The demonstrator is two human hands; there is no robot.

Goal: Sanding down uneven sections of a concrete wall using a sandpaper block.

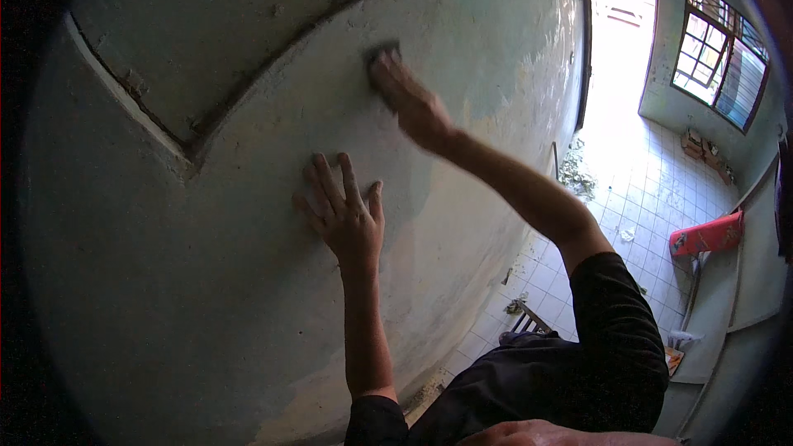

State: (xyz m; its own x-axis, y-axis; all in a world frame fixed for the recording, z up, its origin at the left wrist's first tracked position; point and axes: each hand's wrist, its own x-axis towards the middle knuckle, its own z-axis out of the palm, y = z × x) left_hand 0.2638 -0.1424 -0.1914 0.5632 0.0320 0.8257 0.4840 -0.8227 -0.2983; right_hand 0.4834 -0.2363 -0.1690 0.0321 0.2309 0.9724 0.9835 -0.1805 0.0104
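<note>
My left hand (pixel 350 217) lies with its fingers spread against the greenish plaster wall (pixel 433 198), holding nothing. Higher up and to the right, my right hand (pixel 406 87) presses a dark, flat pad (pixel 379 68) to the same wall. The pad is blurred and partly covered by the fingers, so its exact kind cannot be told. Around both hands the wall surface is patchy, with paler areas to the right. Above them a raised plaster edge (pixel 297 37) curves across the wall and meets a pale, slanting edge (pixel 124 96) at a corner on the left.
White floor tiles (pixel 632 198) lie far below, with debris (pixel 576 170) along the wall foot. A dark slatted wooden piece (pixel 531 320) shows beside my body. Farther off are a red object (pixel 706 235), bricks (pixel 700 148), a bright doorway (pixel 619 43) and a barred window (pixel 718 56).
</note>
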